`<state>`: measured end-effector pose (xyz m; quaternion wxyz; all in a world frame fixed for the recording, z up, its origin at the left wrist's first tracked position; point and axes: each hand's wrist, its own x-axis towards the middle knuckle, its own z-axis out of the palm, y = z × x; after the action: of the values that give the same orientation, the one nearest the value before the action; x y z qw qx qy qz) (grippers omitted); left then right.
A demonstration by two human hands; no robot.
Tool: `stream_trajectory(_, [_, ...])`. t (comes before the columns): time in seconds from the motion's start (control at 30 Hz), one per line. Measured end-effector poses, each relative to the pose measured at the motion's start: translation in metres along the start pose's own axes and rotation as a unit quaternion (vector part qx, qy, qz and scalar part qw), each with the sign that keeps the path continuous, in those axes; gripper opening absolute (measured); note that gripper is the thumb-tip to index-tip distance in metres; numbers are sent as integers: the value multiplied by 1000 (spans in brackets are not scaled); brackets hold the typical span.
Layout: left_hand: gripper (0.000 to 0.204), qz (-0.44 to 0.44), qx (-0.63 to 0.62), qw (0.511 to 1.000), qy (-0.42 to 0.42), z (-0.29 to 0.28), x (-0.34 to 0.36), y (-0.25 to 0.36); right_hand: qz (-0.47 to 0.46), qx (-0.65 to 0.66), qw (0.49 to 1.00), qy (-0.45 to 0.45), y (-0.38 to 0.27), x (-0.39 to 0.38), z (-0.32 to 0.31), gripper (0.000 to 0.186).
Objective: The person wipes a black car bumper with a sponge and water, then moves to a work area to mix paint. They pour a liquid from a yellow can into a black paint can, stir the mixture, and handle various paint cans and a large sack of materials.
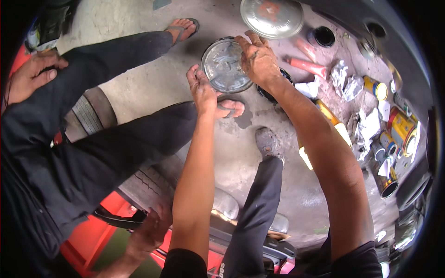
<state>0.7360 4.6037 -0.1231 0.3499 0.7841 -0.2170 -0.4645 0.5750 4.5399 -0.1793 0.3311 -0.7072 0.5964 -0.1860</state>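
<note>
A round, grey metal lid (222, 62), smeared across its top, is between my two hands. My left hand (202, 90) is closed at its lower left rim, with fingers and thumb against the edge. On the opposite side, my right hand (259, 59) grips the rim, its fingers curled over the upper right edge. Under my right forearm a dark round rim (267, 94) shows in part; the forearm covers the rest. Just beyond my right hand lies a larger silver round lid (282, 23) with a reddish patch in its middle.
Right of my arm lie a red tube (307, 66), a black-rimmed can (323, 36), crumpled foil (348, 83) and several yellow cans (401, 127). At left sits another person in black trousers (125, 143), with a hand (37, 74) on one knee. Tyres (88, 111) stand behind those legs.
</note>
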Motion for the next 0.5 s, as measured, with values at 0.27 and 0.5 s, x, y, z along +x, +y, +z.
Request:
stream_trajectory(0.27, [51, -126, -239, 957, -103, -27, 49, -19, -122, -87, 988, 29, -34, 48, 28, 36])
stream_trajectory(0.5, [61, -127, -169, 968, -138, -28, 62, -28, -62, 59, 981, 176, -30, 42, 45, 18])
